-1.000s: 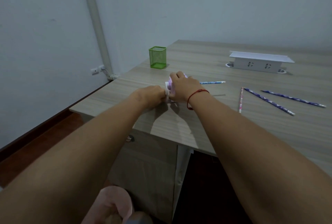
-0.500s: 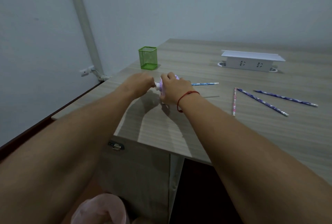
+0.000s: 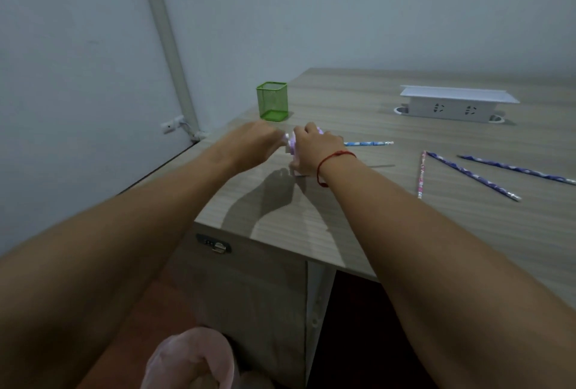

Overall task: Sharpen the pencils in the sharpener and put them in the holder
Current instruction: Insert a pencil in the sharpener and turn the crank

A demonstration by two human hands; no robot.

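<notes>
Sharpener [image 3: 291, 148], purple and white, on wooden desk [image 3: 358, 226] near left front corner, mostly covered by both hands. Right hand [image 3: 314, 151] curled over top of sharpener body, gripping it against desk; red string bracelet [image 3: 331, 163] at wrist. Left hand [image 3: 254, 143] at white left end of sharpener, fingers bunched and pinching there; motion-blurred, exact finger placement not readable. Blue pencil [image 3: 367, 143] sticking out rightward from behind right hand, roughly level, held clear of desk with shadow line below; inner end hidden by hand. Green mesh holder [image 3: 272, 102] upright behind hands, near left desk edge, apart from sharpener; no pencil showing above rim. Pink pencil [image 3: 421, 175] flat on desk to right of right forearm. Two purple pencils [image 3: 470, 174] [image 3: 517, 169] flat further right, angled, one tip just beside pink pencil's far end. White socket box [image 3: 452, 103] at back of desk.
</notes>
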